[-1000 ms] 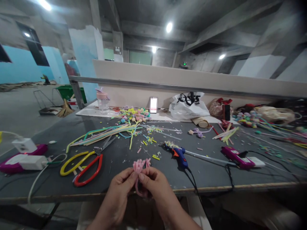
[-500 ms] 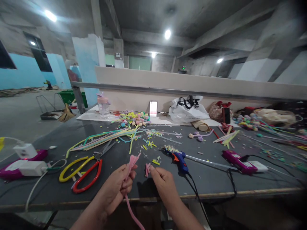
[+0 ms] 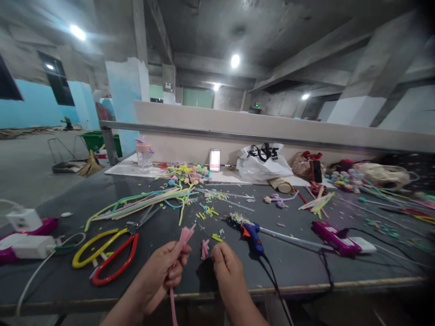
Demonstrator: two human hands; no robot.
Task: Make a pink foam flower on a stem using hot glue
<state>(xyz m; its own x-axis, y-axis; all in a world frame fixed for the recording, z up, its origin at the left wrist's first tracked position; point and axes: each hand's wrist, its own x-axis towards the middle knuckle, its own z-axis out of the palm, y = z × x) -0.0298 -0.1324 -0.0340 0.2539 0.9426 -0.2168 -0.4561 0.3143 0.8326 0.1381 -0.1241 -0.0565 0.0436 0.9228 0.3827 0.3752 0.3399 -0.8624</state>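
Pink pipe cleaners [image 3: 183, 237] sat as one bundle gripped in the left hand [image 3: 163, 276], with one short cluster [image 3: 205, 248] pinched by the right hand [image 3: 227, 269]. Two scissors [image 3: 112, 253] lay left and one glue gun [image 3: 251, 232] right. A second earlier, both hands had met on one bunch.

A bare concrete workshop, shown by raw beams and pillars overhead and a long worktable [image 3: 306, 271] strewn with pipe cleaners [image 3: 146, 199], scissors [image 3: 112, 253] and a glue gun [image 3: 251, 233].

Bare concrete hall, ceiling lamps [image 3: 234, 60] lit, blue walls [image 3: 30, 106], grey worktable [image 3: 299, 262] in front.
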